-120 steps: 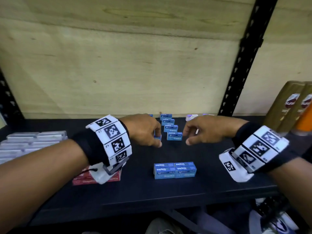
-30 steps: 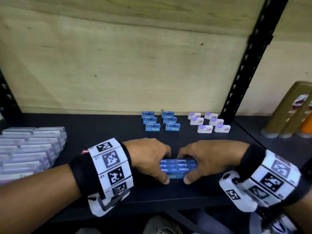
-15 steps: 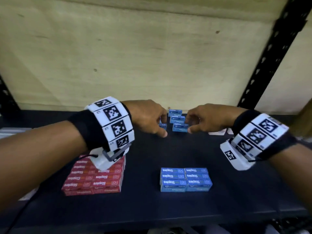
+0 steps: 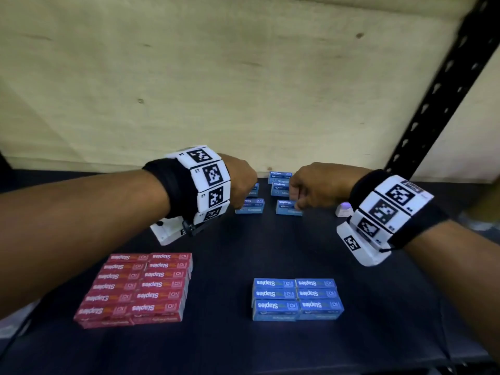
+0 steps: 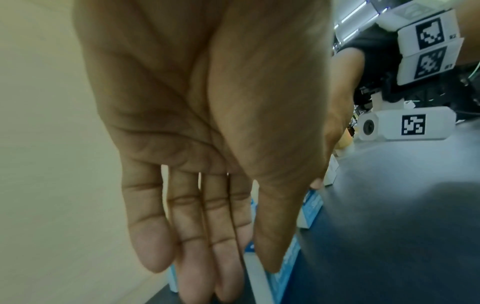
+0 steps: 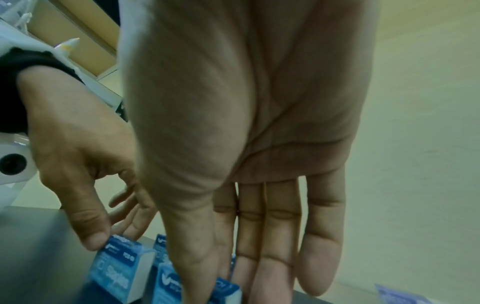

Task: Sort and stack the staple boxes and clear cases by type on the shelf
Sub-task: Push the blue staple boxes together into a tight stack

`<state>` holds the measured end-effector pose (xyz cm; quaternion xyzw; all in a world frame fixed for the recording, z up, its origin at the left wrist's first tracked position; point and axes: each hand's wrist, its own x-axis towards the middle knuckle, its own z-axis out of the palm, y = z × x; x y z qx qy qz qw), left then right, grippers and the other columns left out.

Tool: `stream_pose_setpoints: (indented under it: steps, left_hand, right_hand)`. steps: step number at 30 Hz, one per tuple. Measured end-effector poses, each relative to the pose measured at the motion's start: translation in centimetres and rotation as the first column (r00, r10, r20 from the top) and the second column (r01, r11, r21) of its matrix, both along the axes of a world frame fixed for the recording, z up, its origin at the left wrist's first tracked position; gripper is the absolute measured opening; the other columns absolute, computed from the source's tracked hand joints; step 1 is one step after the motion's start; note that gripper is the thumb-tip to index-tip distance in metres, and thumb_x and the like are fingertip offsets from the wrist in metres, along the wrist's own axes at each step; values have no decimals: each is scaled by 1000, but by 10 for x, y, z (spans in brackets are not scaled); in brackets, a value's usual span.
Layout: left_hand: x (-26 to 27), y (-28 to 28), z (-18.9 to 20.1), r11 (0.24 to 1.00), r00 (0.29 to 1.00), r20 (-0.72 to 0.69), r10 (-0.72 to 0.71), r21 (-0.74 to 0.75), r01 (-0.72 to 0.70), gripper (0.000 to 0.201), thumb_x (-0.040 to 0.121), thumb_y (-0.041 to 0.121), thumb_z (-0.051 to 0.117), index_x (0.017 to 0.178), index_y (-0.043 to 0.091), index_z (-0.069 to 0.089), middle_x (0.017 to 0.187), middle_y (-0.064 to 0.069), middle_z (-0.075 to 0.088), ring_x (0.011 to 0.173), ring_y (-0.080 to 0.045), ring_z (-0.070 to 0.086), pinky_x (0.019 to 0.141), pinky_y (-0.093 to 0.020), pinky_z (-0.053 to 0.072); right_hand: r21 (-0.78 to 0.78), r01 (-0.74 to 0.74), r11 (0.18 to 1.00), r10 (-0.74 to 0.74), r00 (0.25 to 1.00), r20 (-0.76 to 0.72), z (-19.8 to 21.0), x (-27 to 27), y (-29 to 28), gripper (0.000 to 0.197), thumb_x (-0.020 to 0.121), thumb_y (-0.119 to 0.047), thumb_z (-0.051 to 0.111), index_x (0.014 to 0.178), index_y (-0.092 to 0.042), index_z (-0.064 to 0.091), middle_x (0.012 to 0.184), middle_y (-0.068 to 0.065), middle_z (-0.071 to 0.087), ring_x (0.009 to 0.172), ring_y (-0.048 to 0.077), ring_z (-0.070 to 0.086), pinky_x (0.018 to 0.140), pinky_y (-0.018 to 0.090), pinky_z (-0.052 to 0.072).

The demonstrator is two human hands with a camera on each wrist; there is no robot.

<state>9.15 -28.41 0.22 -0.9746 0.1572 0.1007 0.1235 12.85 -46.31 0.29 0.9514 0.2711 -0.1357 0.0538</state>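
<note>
Both hands reach to the back of the dark shelf (image 4: 243, 253), among loose blue staple boxes set in two short rows near the plywood back wall (image 4: 189, 77).

Left hand (image 4: 240, 182): fingers long and nearly straight, held close together, pointing down onto the left row of blue boxes (image 4: 250, 206). In the right wrist view its thumb (image 6: 91, 226) and fingertips sit on opposite sides of one box (image 6: 122, 265), a light pinching grip.

Right hand (image 4: 311, 188): fingers also straight and side by side, tips down on the right row (image 4: 288, 207). Thumb tip rests on the nearest box there (image 6: 221, 292). Whether this grip has closed on the box, cannot tell.

Nearer the shelf's front edge: a sorted block of blue staple boxes (image 4: 296, 299), two columns wide, and left of it, well apart, a larger block of red staple boxes (image 4: 138, 288). A small white case with a purple top (image 4: 344, 209) shows just beside the right wrist.
</note>
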Motion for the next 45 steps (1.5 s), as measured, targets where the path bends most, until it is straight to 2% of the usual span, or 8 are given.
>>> stream_pose_setpoints:
  steps: [4,7,11,21,26,29,36,45]
  left_hand:
    - [-24,-5,4,999,996,-83,-42,-8,41,9,93,27,60,85,25,57,91,5,54,79,-13,48,67,-24,39]
    - [-46,-11,4,997,982,-175,-74,11,77,20,94,30,59,105,16,67,91,4,64,76,-14,52,54,-22,37]
    - [-74,-15,6,997,976,-204,-80,-34,74,19,90,38,63,103,25,64,79,15,57,73,-9,52,55,-23,37]
    - [-112,-19,6,993,970,-229,-86,-100,64,16,88,40,63,101,30,61,91,14,61,87,-11,60,73,-28,51]
    - [-121,-19,6,993,962,-252,-108,-69,93,58,81,35,73,132,32,45,125,9,54,97,-12,54,87,-32,50]
    - [-128,-22,3,992,951,-287,-115,-83,95,81,76,41,79,143,30,35,134,9,47,99,-10,49,85,-28,44]
    - [-132,-32,-13,987,970,-232,-72,-157,36,72,75,56,74,133,27,44,123,7,54,109,-17,55,92,-37,49]
    - [-131,-43,-20,975,977,-210,-44,-221,-3,58,74,59,73,116,26,52,106,8,56,93,-15,58,77,-31,51]
  right_hand:
    - [36,-17,999,20,996,-83,2,-25,-11,9,88,-31,71,94,-26,66,90,-12,68,85,11,63,79,27,49]
    - [72,-14,997,25,989,-145,-2,-49,-21,9,87,-31,71,94,-26,67,88,-12,71,82,7,64,78,25,51]
    - [73,1,997,13,982,-190,-2,-74,-35,10,88,-32,70,97,-29,67,88,-14,71,81,4,64,76,21,50]
    - [84,30,996,-11,976,-219,0,-107,-58,9,90,-31,67,99,-32,66,91,-14,73,84,4,67,81,26,54]
    - [120,48,992,-12,960,-279,8,-120,-63,27,90,-25,66,114,-37,60,90,-27,69,69,-9,59,65,9,43]
    - [95,72,993,-33,935,-353,10,-128,-63,51,82,-32,78,124,-40,52,77,-30,66,72,-4,60,71,16,46]
    - [-12,-49,999,47,985,-167,-10,-136,-49,62,70,-52,80,122,-42,49,107,-16,52,95,8,56,84,31,49]
    - [-43,-101,994,94,986,-137,-9,-143,-32,58,76,-49,77,123,-30,50,106,-10,53,95,13,55,81,32,49]
